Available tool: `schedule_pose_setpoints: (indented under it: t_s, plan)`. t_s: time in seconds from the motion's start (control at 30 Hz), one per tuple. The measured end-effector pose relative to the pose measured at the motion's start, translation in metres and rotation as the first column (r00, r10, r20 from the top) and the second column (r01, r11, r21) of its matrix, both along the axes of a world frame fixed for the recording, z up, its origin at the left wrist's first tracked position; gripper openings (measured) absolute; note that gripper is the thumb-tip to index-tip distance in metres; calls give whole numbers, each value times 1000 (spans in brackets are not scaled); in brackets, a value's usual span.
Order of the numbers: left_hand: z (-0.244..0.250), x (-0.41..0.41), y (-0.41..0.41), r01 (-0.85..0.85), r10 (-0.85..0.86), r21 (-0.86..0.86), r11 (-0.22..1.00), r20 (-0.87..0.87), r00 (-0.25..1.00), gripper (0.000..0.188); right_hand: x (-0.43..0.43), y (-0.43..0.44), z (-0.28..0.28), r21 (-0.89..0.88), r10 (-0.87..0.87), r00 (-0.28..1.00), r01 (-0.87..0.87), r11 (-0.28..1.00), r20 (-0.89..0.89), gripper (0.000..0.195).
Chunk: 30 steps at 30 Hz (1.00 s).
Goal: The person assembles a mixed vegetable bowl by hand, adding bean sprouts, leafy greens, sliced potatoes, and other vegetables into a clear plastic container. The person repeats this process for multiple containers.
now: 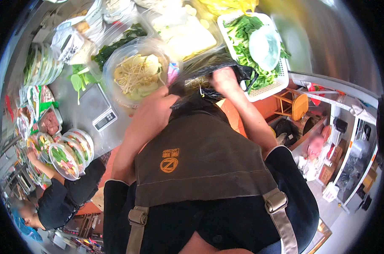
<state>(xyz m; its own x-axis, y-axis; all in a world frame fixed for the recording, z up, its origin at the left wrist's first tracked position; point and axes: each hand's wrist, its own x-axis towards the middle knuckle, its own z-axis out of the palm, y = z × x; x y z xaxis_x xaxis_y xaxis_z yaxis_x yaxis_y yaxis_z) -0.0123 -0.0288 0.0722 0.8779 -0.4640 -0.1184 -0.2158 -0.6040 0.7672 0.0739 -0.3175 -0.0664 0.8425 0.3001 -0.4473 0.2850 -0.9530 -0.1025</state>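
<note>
A black plastic bag (195,103) hangs open at the table's near edge, in front of my apron. Bean sprouts (198,83) show inside its mouth. My left hand (158,106) pinches the bag's left edge. At the right side of the mouth, my right hand (224,81) is closed on the black plastic, with its fingertips partly hidden by the folds. Just left of the bag, a round clear plastic bowl (111,71) holds bean sprouts and pale sliced vegetables. To the right stands a white plastic basket (282,83) of cut leafy greens, with a translucent bowl (265,47) on top.
A digital kitchen scale (98,106) and loose green leaves (79,79) lie on the steel table (74,119). Stacked lidded bowls (68,158) stand at the left, where a co-worker (57,197) reaches in. A wooden stool (295,103) and a shelf rack (353,152) are at the right.
</note>
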Motion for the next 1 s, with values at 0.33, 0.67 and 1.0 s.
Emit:
schedule_pose_setpoints:
  t_s: [0.33, 0.67, 1.0]
  plan:
    - [11, -1, -5, -27, 28, 9, 1000, -90, 996, 27, 5, -8, 0, 141, -244, 969, 245, 959, -24, 25]
    - [19, 12, -7, -119, 114, -69, 990, -79, 990, 44, 19, -25, -1, 126, 55, 989, -38, 991, -135, 18]
    - [24, 27, -35, -128, 124, -69, 989, -63, 990, 40, 40, -133, 79, 247, -278, 671, 144, 958, 687, 36]
